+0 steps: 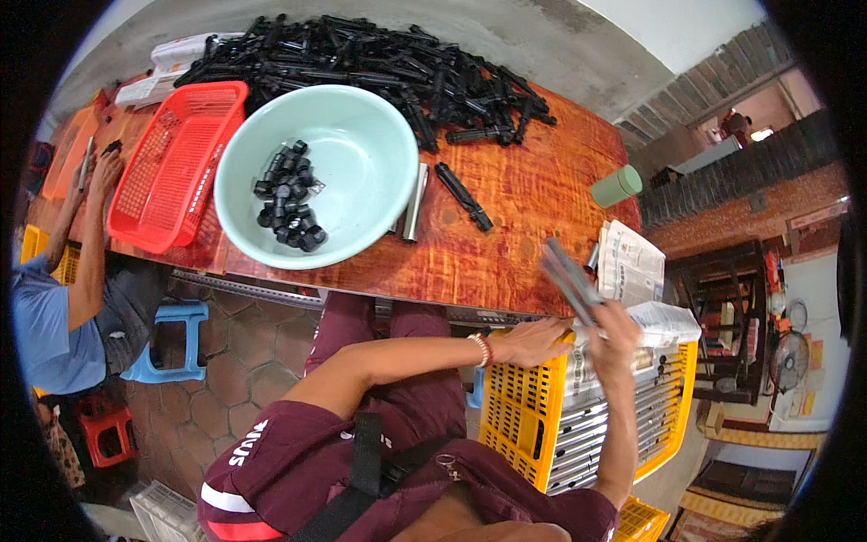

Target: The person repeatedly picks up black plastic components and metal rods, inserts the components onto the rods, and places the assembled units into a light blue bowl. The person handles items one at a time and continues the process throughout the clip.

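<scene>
My right hand [615, 330] is closed around grey metal tubes [570, 276], which look like a pair, blurred by motion. They point up and left over the table's right front edge. My left hand [532, 342] lies on the rim of a yellow plastic crate [518, 413]; whether its fingers grip the rim is unclear. Rows of shiny metal tubes [582, 440] fill the crate, with newspaper [584, 369] lining its far side. A single black plastic part [464, 196] lies on the wooden table [515, 264]. Metal tubes [415, 206] lie beside the pale green basin [366, 156].
Black plastic caps [291, 203] sit in the basin, left of centre. Behind it is a large heap of black parts [379, 64]. A red basket [173, 169] stands to its left. Newspapers [630, 261] and a green bottle [616, 186] are at right. Another person's hands [105, 173] work at far left.
</scene>
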The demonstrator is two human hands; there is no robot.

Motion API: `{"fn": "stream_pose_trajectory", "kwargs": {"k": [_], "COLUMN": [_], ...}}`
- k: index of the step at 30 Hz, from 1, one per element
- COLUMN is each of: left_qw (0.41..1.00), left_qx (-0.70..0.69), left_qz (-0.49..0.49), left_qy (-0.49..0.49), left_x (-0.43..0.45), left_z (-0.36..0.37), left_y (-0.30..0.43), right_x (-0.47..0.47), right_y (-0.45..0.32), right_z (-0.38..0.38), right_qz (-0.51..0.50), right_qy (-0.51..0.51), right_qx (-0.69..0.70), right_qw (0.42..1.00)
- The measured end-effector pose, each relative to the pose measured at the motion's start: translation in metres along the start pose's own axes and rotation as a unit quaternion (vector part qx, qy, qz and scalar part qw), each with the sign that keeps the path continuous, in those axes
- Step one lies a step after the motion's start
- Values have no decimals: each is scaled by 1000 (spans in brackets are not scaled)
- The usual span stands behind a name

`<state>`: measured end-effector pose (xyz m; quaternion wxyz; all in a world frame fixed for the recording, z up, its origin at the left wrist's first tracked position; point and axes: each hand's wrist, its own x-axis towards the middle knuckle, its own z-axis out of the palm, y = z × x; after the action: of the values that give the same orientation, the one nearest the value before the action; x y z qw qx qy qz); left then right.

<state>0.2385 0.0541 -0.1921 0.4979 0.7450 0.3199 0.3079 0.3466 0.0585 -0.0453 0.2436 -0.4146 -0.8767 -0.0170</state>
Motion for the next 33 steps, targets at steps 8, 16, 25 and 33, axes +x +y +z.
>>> {"fn": "stream_pose_trajectory", "kwargs": {"k": [8,16,25,33], "left_qw": [991,947,912,937], "left_qx": [-28,-165,-222,-3], "left_qz": [-75,-174,-206,-118], "left_qy": [110,214,278,330], "left_x": [-117,-185,-188,-166], "left_z": [-46,-94,-131,-140], "left_y": [-24,-44,-31,-30], "right_x": [73,88,82,86], "right_y": [-39,-47,-46,-37], "right_z": [145,204,184,197], "right_qz": [-333,-312,-257,-339], "right_qy": [-107,-119,-171,-132], "right_qx": [-147,-208,-62,-104], "right_qw": [925,919,949,926]}}
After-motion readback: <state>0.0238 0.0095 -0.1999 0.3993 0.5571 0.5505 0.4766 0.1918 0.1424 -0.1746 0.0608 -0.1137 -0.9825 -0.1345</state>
